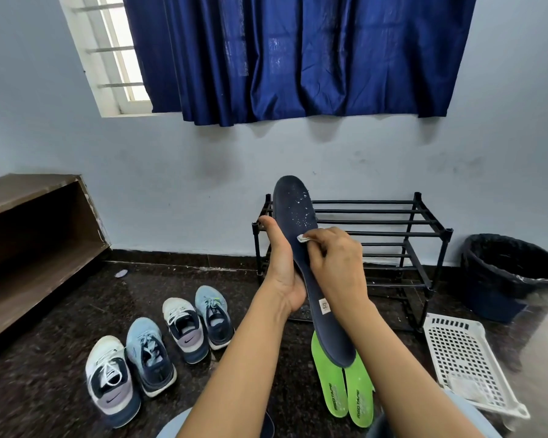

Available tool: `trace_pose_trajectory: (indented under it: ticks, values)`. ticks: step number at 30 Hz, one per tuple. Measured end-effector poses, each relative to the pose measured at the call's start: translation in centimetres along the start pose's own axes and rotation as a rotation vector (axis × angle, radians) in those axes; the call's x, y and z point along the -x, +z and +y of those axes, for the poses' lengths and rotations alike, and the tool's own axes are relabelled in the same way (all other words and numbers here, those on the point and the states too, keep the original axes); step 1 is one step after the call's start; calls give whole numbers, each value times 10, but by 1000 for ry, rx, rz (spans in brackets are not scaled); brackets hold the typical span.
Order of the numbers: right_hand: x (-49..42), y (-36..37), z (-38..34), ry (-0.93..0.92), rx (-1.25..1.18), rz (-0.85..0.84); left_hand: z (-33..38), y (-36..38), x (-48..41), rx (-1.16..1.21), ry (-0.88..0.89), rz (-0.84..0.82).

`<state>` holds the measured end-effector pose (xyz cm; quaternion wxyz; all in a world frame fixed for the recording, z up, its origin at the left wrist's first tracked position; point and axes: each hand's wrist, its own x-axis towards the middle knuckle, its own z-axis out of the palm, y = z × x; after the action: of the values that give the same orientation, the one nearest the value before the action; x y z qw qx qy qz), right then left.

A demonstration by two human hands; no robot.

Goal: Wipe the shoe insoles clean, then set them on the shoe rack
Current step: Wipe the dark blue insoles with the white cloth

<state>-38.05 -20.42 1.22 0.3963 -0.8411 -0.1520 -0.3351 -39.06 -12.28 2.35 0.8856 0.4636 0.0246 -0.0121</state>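
Note:
A dark navy insole (298,216) speckled with white flecks stands nearly upright in front of me, toe end up. My left hand (280,270) supports it from behind, thumb stretched up along its left edge. My right hand (336,263) pinches a small white wipe (303,238) and presses it against the insole's middle. Two green insoles (345,393) lie on the dark floor below. The black metal shoe rack (393,222) stands against the wall behind the insole, its bars bare.
Four sneakers (159,349) sit in a row on the floor at the left. A white perforated basket (465,352) lies at the right, with a dark lined bin (510,273) behind it. A wooden shelf unit (35,241) stands far left.

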Motion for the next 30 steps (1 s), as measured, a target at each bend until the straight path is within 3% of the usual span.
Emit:
trace_pose_trajectory:
  ticks: [6,12,17,24,30]
  values:
    - [12,-5,-7,21,-94,-100,4,0,-1,17,-14,38]
    - [0,-6,-6,28,-36,9,-3,3,0,-19,-29,45]
    - [14,-13,-14,6,-94,-95,2,0,-1,-71,-72,57]
    - [1,-8,-5,29,-39,48,-6,5,1,-80,-52,25]
    - [16,-8,-14,-59,-95,-62,-1,-2,-5,-98,-49,92]
